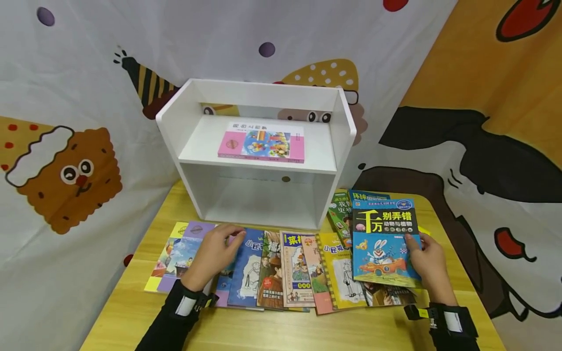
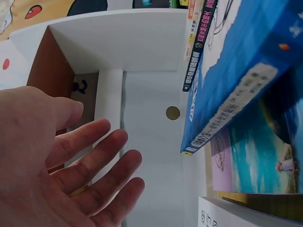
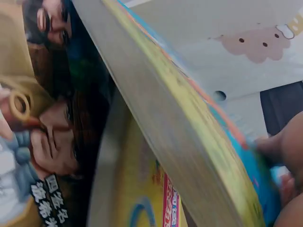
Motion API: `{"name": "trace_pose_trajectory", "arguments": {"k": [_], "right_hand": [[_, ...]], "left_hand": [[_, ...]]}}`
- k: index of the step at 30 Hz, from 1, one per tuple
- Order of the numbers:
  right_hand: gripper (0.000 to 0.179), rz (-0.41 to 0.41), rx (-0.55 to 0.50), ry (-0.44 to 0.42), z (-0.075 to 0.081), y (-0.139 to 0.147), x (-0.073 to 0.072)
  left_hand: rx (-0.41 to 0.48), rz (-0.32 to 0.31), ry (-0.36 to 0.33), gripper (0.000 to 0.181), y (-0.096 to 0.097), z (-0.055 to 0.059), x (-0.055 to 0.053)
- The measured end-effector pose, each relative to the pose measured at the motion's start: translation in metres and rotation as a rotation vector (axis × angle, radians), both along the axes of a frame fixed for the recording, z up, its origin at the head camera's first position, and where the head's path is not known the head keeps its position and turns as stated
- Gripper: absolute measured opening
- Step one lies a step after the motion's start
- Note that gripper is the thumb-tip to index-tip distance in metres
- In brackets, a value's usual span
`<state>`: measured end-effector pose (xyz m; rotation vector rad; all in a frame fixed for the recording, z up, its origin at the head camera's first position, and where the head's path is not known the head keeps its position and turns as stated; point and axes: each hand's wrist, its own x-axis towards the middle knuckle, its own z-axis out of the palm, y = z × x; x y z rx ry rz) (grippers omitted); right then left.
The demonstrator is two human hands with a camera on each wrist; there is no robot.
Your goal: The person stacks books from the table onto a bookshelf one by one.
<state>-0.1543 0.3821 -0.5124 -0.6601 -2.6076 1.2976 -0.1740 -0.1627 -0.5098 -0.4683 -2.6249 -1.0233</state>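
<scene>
My right hand [image 1: 428,265] grips the right edge of a picture book [image 1: 384,258] with a rabbit in a carrot car on its cover, thumb on top. This book overlaps other books at the right end of the row. Close up in the right wrist view, the book's page edge [image 3: 156,113] stands tilted, and part of the hand [image 3: 291,161] shows at its cover. Nothing is in my left hand [image 1: 217,256], whose fingers are loosely bent above the left part of the row, beside a blue book [image 1: 247,273]. The left wrist view shows that hand [image 2: 80,165] with fingers spread.
A white two-tier shelf [image 1: 259,167] stands at the back of the wooden table [image 1: 246,331]. On its upper tier lies a pink-edged book [image 1: 266,146]. Several overlapping books, among them a yellow one [image 1: 344,273], line its front. Green [image 1: 340,214] and blue books lie right of it.
</scene>
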Motion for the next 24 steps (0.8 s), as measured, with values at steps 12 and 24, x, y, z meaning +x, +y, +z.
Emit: {"name": "trace_pose_trajectory", "arguments": {"k": [12,24], "right_hand": [[0.034,0.261,-0.527,0.6,0.044,-0.03,0.026],[0.03,0.655,-0.218,0.673,0.069,-0.087,0.018]], "left_hand": [[0.08,-0.088,0.082,0.029,0.007,0.023,-0.002],[0.107,-0.422,0.227,0.052,0.058,0.085,0.0]]}}
